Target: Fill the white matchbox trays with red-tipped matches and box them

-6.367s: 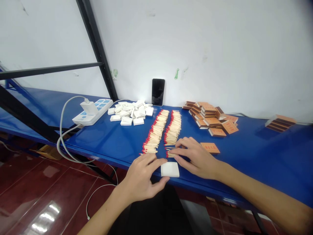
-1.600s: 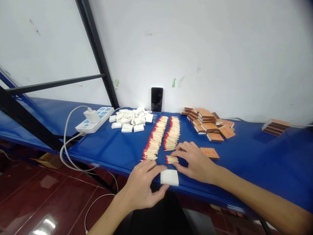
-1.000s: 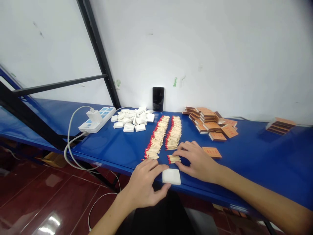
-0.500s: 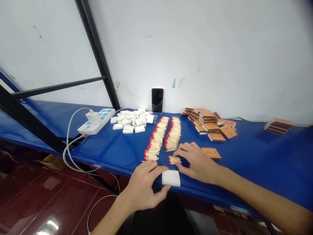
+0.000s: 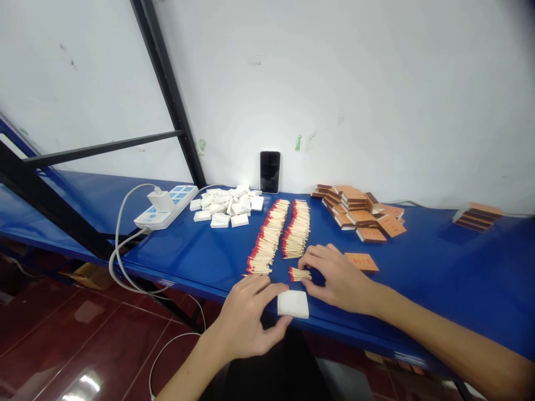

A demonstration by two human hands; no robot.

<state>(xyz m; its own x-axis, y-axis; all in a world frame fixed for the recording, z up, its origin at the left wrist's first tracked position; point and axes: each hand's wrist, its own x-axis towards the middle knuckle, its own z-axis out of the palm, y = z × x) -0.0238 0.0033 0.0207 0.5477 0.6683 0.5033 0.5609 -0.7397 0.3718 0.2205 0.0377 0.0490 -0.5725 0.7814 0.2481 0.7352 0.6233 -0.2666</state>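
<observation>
My left hand pinches the left side of a small white matchbox tray at the table's front edge, thumb below and fingers above. My right hand rests on the blue table with its fingertips closed on a small bunch of red-tipped matches just beyond the tray. Two long rows of matches lie farther back. One orange matchbox sleeve lies flat right beside my right hand.
A heap of white trays and a power strip with a plugged charger and cables sit at the left. A dark phone leans on the wall. Orange sleeves are piled at the right, a small stack farther right.
My right hand has drawn a small bunch of matches away from the near end of the right row and toward the tray. My left hand has stayed on the tray.
</observation>
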